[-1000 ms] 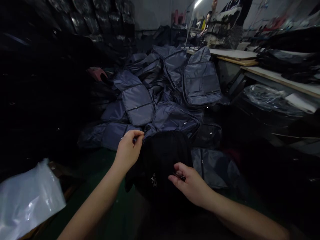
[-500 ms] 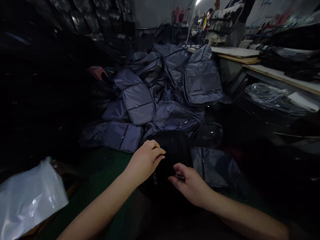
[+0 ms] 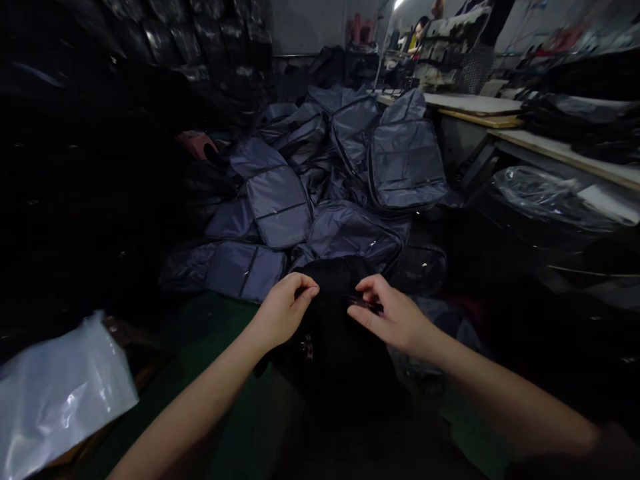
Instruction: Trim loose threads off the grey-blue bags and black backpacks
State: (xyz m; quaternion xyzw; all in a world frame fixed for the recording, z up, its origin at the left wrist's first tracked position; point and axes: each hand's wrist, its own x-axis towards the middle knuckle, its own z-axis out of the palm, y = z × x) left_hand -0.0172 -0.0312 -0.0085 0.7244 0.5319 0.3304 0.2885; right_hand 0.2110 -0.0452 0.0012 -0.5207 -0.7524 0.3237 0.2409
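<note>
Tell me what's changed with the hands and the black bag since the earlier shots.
The right hand moved up the black bag, still pinching a small dark piece. The left hand moved off the grey bags onto the black bag's top edge. The grey bags and white plastic bag stayed put.

Left hand curled, right hand pinching.

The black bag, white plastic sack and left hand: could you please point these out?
black bag [image 3: 333, 277], head view, top of the bag
white plastic sack [image 3: 63, 400], head view, middle of the sack
left hand [image 3: 285, 310], head view, back of the hand
</note>
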